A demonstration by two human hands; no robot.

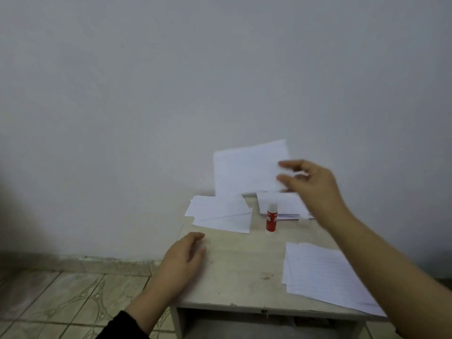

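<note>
Holding up a white lined paper sheet (247, 170) with right grip (310, 184) clamped on its edge, and with left grip (183, 258) loose, fingers apart, on pale wooden tabletop (239, 265). Next, maybe — lay flat, gently, for folding.

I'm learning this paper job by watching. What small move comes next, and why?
Probably lower the sheet onto the bare table near the left hand: the right hand pinches it by one edge in mid-air, and the left hand lies open, ready to steady it.

The sheet (247, 170) was matt white paper, the counter (244, 265) pale scuffed wood, the glue stick (271, 217) glossy plastic.
</note>
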